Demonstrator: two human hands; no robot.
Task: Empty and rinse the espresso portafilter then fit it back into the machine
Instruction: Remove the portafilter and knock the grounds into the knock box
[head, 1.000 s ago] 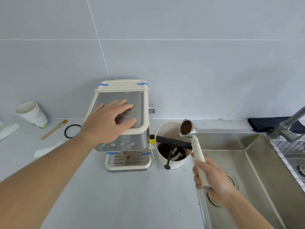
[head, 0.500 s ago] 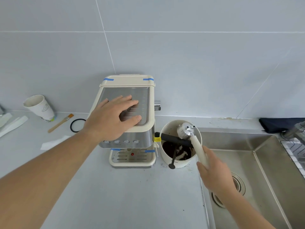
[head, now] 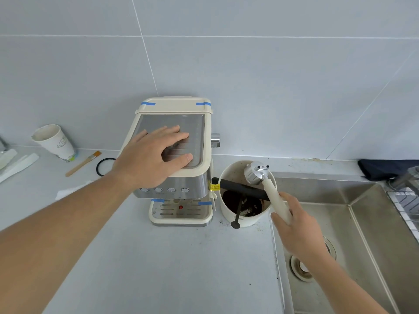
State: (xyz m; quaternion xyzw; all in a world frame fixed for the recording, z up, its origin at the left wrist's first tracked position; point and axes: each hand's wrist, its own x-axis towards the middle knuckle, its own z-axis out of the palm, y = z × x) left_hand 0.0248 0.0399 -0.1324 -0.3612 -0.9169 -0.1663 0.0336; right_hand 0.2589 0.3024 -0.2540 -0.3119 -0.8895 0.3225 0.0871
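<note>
Where dark grounds fill it, knock box [head: 246, 217] under inverted portafilter [head: 258, 173].

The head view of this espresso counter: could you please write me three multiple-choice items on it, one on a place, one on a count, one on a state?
1. Where is the portafilter head?
A. over the knock box
B. in the sink
C. locked in the machine

2. How many round buttons line the machine's front?
A. two
B. four
C. six

3. How is the portafilter turned?
A. basket up
B. on its side on the counter
C. spouts up, basket down

Answers:
1 A: the head sits above the box's open top, by its black bar.
2 B: four buttons show in a row under the left hand.
3 C: the two spout holes face up while the right hand grips the handle.
</note>
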